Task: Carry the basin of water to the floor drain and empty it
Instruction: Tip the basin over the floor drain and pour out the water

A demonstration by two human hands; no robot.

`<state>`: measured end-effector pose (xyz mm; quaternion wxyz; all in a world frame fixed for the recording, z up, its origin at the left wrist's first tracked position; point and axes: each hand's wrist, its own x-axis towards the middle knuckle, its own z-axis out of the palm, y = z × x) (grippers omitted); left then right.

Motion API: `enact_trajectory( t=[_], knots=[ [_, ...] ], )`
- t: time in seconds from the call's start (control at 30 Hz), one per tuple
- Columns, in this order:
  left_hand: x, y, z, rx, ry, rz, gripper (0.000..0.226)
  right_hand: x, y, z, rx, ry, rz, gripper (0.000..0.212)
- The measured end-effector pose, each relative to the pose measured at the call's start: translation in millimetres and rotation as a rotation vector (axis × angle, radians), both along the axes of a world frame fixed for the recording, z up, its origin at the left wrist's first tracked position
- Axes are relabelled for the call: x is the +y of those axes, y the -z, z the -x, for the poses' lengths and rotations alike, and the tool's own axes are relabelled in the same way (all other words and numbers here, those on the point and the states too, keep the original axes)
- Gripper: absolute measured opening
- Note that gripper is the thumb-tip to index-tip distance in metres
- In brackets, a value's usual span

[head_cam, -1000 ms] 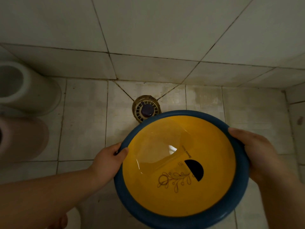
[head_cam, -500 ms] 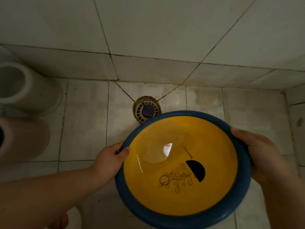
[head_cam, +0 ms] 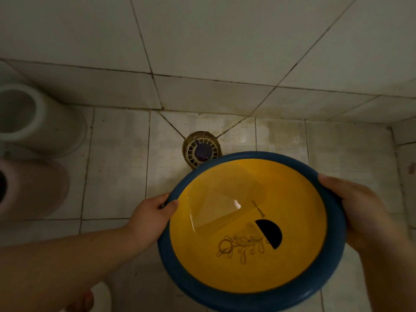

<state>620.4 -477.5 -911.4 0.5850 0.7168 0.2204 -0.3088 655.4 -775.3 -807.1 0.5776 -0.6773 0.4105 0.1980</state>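
A round basin (head_cam: 247, 298) with a blue rim and yellow inside, printed with a leaf pattern, is held above the tiled floor. Clear water lies in it, catching a light reflection. My left hand (head_cam: 149, 218) grips the rim on the left, thumb over the edge. My right hand (head_cam: 358, 210) grips the rim on the right. The round floor drain (head_cam: 201, 148), with a slotted white cover and a dark centre, sits just beyond the basin's far edge, which hides its near part.
A white bucket (head_cam: 40, 122) and a pinkish bucket (head_cam: 33, 188) stand on the floor at the left. The tiled wall (head_cam: 225, 41) rises right behind the drain. A raised tile edge (head_cam: 405, 154) runs along the right. My foot (head_cam: 83, 300) shows at the bottom left.
The basin and both hands have stayed almost in place over the drain; the water's light reflection has shifted slightly.
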Motion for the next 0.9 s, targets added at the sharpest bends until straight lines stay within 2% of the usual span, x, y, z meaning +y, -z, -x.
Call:
enact_trajectory(
  t=[0.9],
  knots=[
    [-2.5,4.0,-2.8,0.018,-0.018,0.009,0.022,2.7,-4.3,-6.7,0.005,-0.007,-0.02,0.02]
  ],
)
